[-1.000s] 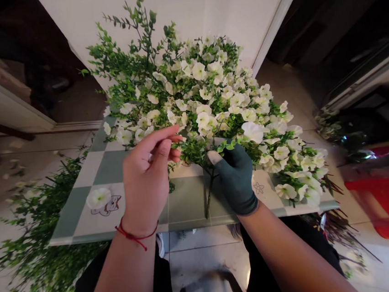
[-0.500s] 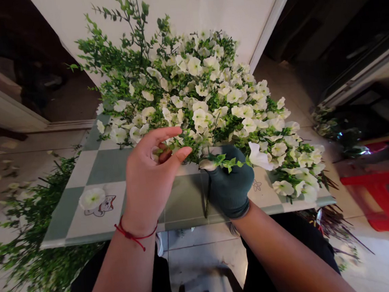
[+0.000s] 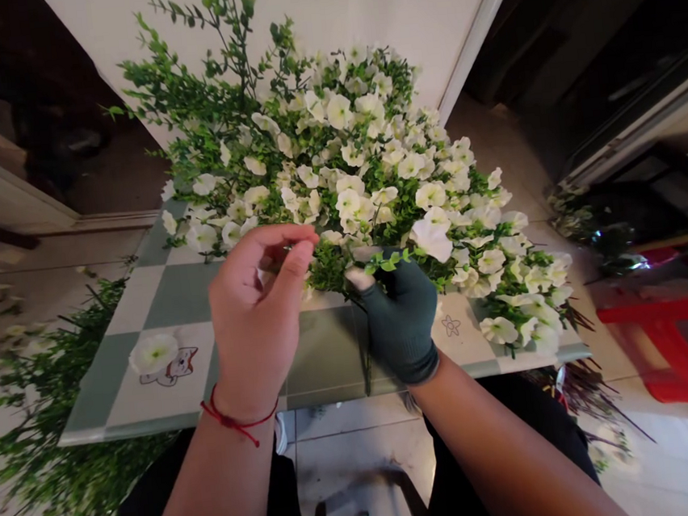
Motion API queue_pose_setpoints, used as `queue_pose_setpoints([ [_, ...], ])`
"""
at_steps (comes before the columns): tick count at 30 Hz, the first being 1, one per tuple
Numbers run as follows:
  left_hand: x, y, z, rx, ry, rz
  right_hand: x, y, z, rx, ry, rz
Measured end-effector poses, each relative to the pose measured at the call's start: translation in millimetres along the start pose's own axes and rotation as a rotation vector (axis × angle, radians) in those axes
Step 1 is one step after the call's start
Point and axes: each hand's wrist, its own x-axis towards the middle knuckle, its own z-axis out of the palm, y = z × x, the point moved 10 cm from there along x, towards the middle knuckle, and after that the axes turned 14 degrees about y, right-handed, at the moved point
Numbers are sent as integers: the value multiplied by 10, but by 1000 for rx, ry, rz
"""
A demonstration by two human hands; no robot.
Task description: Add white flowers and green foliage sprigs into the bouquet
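My left hand (image 3: 260, 306), bare with a red cord at the wrist, is pinched at thumb and index finger over the table's near part; whatever lies between the fingertips is too small to make out. To its right, my right hand (image 3: 402, 317) wears a dark green glove with pale fingertips and is closed around a green stem (image 3: 365, 353). Small leaves (image 3: 388, 262) and a white flower (image 3: 431, 237) stick out above the glove. Behind both hands spreads a big heap of white flowers (image 3: 347, 160) with green leaves.
A single white flower head (image 3: 154, 355) lies on the left of the checkered table (image 3: 180, 294). Greenery (image 3: 87, 372) stands beside the table at the left. A red stool (image 3: 675, 348) is at the right, and a white wall (image 3: 368, 4) rises behind.
My left thumb and index finger have closed together and moved slightly left. The white flower above my right hand has shifted up and to the left, with the leaves beside it.
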Motion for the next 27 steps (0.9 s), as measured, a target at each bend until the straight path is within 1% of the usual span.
queue_pose_setpoints([
  [3, -8, -4, 32, -181, -43, -43, -1, -54, 57, 16, -49, -37],
  [5, -23, -6, 72, -248, -83, -67, -14, -97, 97, 46, -86, -66],
  [7, -42, -31, 122, -217, -128, -87, -20, -126, 107, 81, -89, -88],
  [10, -72, -100, 189, -115, -194, -114, -8, -108, 91, 115, -60, -76],
  [14, -101, -174, 221, -32, -246, -148, 4, -86, 98, 129, -70, -57],
  [17, -94, -167, 204, 30, -234, -147, 8, -73, 85, 107, -70, -41],
  [22, -53, -129, 165, 249, -182, -108, -1, -85, 27, 51, -32, -73],
  [25, -32, -106, 144, 271, -154, -96, -12, -74, 39, 32, -41, -76],
  [27, -29, -102, 144, 280, -162, -86, -17, -58, 58, 42, -51, -61],
])
